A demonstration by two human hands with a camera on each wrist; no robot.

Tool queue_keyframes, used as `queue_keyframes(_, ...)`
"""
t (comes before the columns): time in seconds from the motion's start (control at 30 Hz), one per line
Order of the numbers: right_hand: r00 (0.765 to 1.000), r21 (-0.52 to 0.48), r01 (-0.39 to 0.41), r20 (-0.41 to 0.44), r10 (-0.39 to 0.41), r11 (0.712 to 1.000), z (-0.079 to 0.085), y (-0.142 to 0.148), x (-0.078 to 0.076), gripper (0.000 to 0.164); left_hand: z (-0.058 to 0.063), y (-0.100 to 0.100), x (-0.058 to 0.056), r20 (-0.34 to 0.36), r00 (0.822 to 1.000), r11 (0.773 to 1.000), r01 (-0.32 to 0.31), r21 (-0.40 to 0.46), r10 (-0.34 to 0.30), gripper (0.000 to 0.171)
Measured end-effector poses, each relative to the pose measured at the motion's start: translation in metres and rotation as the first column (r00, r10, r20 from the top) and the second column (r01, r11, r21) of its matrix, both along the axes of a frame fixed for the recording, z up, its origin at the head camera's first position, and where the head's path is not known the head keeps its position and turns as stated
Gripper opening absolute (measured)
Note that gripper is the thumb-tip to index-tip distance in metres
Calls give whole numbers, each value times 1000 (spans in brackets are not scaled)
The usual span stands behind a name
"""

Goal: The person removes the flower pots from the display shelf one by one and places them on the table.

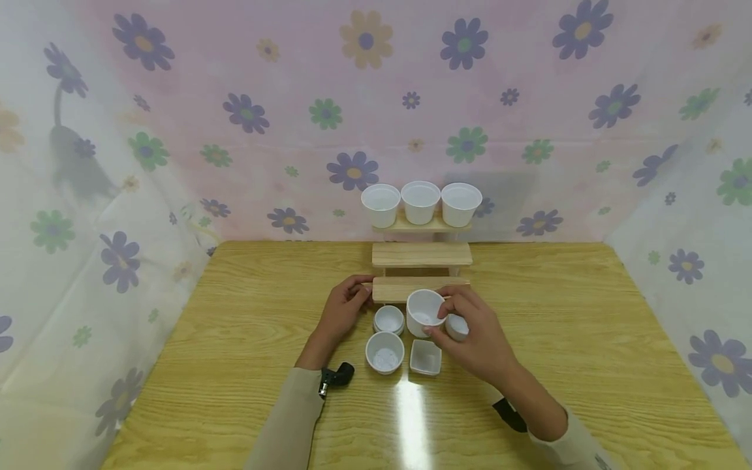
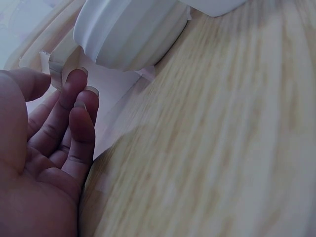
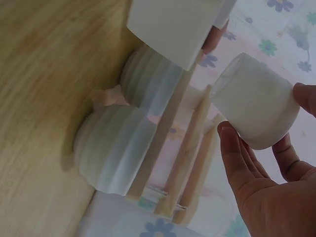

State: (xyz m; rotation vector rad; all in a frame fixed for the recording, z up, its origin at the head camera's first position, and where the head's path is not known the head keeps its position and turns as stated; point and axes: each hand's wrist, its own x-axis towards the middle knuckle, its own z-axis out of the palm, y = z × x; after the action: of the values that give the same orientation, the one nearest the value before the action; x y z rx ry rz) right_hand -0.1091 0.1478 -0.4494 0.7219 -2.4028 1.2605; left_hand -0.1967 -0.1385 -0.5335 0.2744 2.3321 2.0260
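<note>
The left hand [image 1: 341,310] points toward one o'clock, its fingers [image 2: 82,126] bent in a pinch — the right hand [image 1: 478,339] angles toward ten o'clock, its fingers [image 3: 235,157] spread and curled in a grip.

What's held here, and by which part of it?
Right hand: a white cup, by its outer wall. Left hand: at the lowest step, left end; grip unclear.

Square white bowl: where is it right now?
In the head view, the square white bowl sits on the table, right of the front round bowl, lower in the frame than the cup in the right hand.
</note>
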Motion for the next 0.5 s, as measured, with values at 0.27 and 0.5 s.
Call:
queue_keyframes(0.27, 999, 18, -20, 41, 20, 1000, -6, 6, 10, 35, -2, 0, -1, -11, 1000, 1000, -6, 6, 6, 27)
queue_keyframes(0.5, 999, 51, -10, 39, 8, 999, -6, 11, 18, 37, 1, 0, 0, 1, 1000, 1000, -6, 3, 6, 28)
